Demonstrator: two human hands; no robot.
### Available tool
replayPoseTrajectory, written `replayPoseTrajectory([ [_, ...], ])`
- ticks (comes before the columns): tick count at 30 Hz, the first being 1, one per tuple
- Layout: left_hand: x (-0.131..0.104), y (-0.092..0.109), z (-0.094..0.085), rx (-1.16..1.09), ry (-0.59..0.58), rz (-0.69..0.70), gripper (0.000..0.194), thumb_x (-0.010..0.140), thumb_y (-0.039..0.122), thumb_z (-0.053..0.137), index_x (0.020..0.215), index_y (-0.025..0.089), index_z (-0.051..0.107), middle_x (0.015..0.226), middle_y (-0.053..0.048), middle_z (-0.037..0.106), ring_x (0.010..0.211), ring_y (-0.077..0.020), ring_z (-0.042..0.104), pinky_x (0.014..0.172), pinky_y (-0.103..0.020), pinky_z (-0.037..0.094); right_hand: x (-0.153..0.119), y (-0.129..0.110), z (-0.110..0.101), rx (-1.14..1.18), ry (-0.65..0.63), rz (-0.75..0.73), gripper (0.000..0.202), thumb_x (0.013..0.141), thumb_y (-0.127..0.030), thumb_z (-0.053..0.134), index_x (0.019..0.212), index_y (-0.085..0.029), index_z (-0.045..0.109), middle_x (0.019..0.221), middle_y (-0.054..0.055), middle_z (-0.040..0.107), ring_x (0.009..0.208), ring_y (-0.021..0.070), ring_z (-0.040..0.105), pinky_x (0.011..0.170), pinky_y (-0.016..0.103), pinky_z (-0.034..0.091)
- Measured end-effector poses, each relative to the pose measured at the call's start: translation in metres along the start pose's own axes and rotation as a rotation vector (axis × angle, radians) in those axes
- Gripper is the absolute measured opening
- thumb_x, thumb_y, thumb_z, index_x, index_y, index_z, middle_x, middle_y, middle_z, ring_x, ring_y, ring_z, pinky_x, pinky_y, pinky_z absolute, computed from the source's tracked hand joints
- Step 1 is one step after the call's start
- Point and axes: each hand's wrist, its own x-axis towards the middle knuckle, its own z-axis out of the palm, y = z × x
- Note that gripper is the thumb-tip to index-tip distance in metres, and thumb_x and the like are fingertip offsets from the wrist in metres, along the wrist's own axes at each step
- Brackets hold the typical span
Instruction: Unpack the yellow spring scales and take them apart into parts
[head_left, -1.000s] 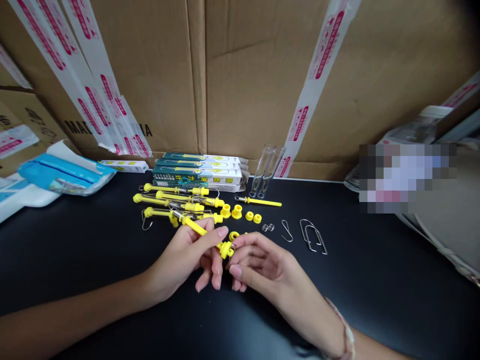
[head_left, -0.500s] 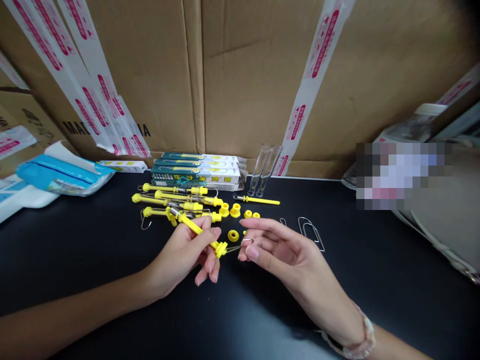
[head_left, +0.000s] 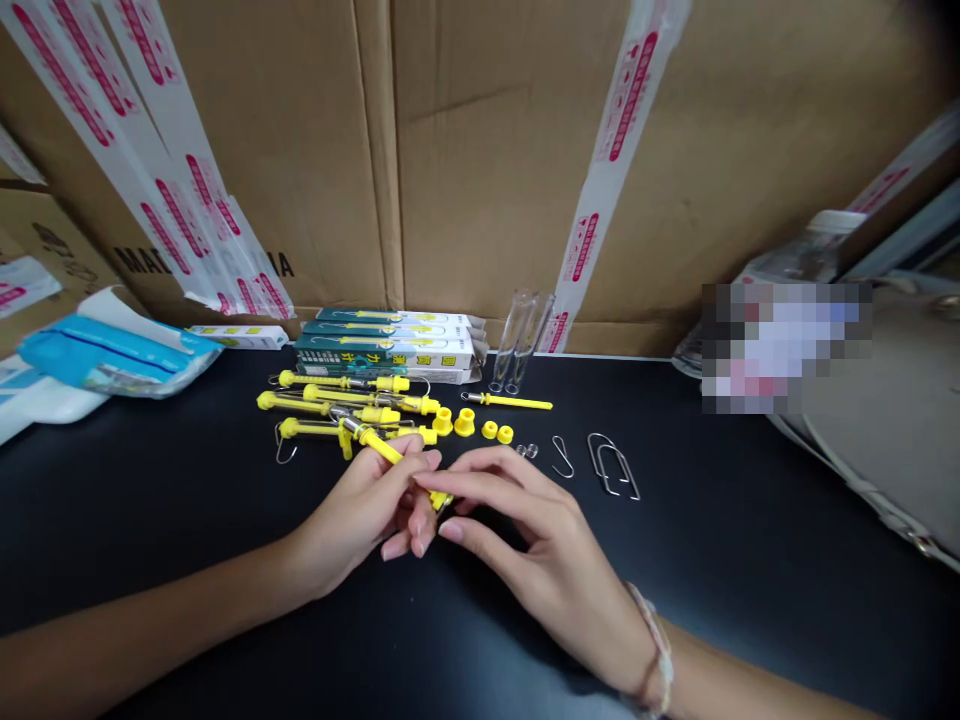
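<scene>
My left hand (head_left: 367, 515) is closed around the yellow rod of a spring scale (head_left: 381, 444). The rod slants from upper left to lower right, with a metal spring at its upper end. My right hand (head_left: 525, 540) closes in on the lower end, thumb and fingers pinching the metal wire hook (head_left: 445, 503) by the yellow end piece; the fingers partly hide it. Just beyond my hands lie several assembled spring scales (head_left: 352, 383), yellow collars (head_left: 465, 422) and small yellow rings (head_left: 490, 430).
Behind stand stacked printed boxes (head_left: 390, 345) and clear tubes (head_left: 517, 340). A loose yellow rod (head_left: 517, 402), an S-shaped hook (head_left: 562, 457) and large wire hooks (head_left: 613, 465) lie to the right. A blue packet (head_left: 112, 345) is at left, a beige bag (head_left: 885, 410) and bottle (head_left: 817, 245) at right.
My right hand has moved left, against the lower end of the rod and the fingers of my left hand. The left hand keeps its hold. The view has shifted slightly.
</scene>
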Motion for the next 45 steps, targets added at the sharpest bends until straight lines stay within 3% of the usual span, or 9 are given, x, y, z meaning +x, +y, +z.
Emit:
replayPoseTrajectory([
  [6,0.001,0.002,-0.005,-0.024,-0.045,-0.031,0.042,0.081,0.054,0.070,0.073,0.019,0.049,0.041,0.008,0.047,0.034,-0.0039,0.040,0.031,-0.010,0.018,0.001,0.006,0.006,0.151,-0.001,0.132,0.037,0.093,-0.018,0.065,0.128,-0.027,0.068,0.091,0.001,0.068,0.081,0.0137,0.065,0.079,0.027,0.056],
  [12,0.004,0.002,-0.008,-0.085,-0.095,-0.056,0.039,0.081,0.046,0.073,0.070,0.019,0.048,0.041,0.007,0.048,0.034,-0.0035,0.039,0.032,-0.010,0.021,0.002,0.004,0.004,0.343,0.031,0.330,0.022,0.084,-0.031,0.076,0.102,-0.018,0.073,0.084,0.001,0.071,0.074,0.0132,0.066,0.075,0.025,0.056],
  [20,0.003,0.007,-0.006,-0.175,-0.139,-0.072,0.043,0.078,0.051,0.079,0.070,0.017,0.054,0.050,0.003,0.055,0.042,-0.0056,0.045,0.036,-0.012,0.025,-0.001,0.000,-0.001,0.342,0.037,0.338,0.024,0.088,-0.042,0.072,0.085,-0.018,0.069,0.078,0.001,0.069,0.070,0.0133,0.065,0.070,0.025,0.054],
  [27,-0.011,-0.003,-0.008,0.139,-0.248,-0.031,0.077,0.088,0.080,0.039,0.049,0.017,0.056,0.046,-0.005,0.053,0.037,-0.0105,0.042,0.034,-0.023,0.026,0.000,-0.001,-0.006,0.447,0.054,0.292,0.022,0.094,-0.039,0.066,0.087,-0.020,0.062,0.078,0.001,0.068,0.071,0.0124,0.065,0.071,0.025,0.055],
  [30,-0.026,-0.004,-0.011,0.384,-0.025,0.228,0.076,0.096,0.071,0.029,0.042,0.021,0.047,0.037,-0.001,0.039,0.034,-0.0108,0.033,0.037,-0.027,0.024,-0.001,0.000,-0.008,0.445,0.043,0.318,0.023,0.094,-0.040,0.066,0.086,-0.020,0.060,0.078,0.001,0.068,0.071,0.0123,0.065,0.071,0.025,0.054],
  [33,-0.036,-0.004,-0.010,0.614,0.192,0.759,0.046,0.093,0.050,0.057,0.057,0.023,0.048,0.049,0.000,0.047,0.047,-0.0139,0.043,0.051,-0.030,0.033,-0.002,0.001,-0.009,0.432,0.020,0.331,0.023,0.094,-0.040,0.066,0.087,-0.019,0.061,0.078,0.002,0.068,0.071,0.0128,0.066,0.070,0.025,0.055],
  [36,-0.036,-0.006,-0.008,0.891,0.286,1.056,0.031,0.072,0.037,0.081,0.087,0.027,0.055,0.075,-0.002,0.065,0.069,-0.0209,0.059,0.071,-0.035,0.045,-0.003,0.002,-0.009,0.391,-0.025,0.312,0.022,0.095,-0.039,0.065,0.087,-0.019,0.062,0.078,0.001,0.068,0.070,0.0130,0.065,0.069,0.025,0.054],
  [40,-0.027,-0.009,-0.010,1.222,0.183,1.085,0.073,0.075,0.054,0.080,0.132,0.021,0.048,0.122,-0.014,0.068,0.115,-0.0333,0.060,0.105,-0.046,0.035,-0.005,0.000,-0.008,0.333,-0.075,0.273,0.020,0.096,-0.036,0.064,0.086,-0.019,0.062,0.078,0.000,0.066,0.070,0.0124,0.064,0.068,0.024,0.052],
  [45,-0.022,-0.008,-0.012,1.338,-0.015,1.077,0.016,0.104,0.033,0.049,0.104,0.019,0.057,0.084,-0.001,0.073,0.065,-0.0163,0.062,0.069,-0.030,0.044,-0.007,-0.005,-0.008,0.365,-0.103,0.314,0.021,0.092,-0.038,0.070,0.086,-0.018,0.065,0.076,0.000,0.066,0.069,0.0100,0.060,0.067,0.021,0.049],
])
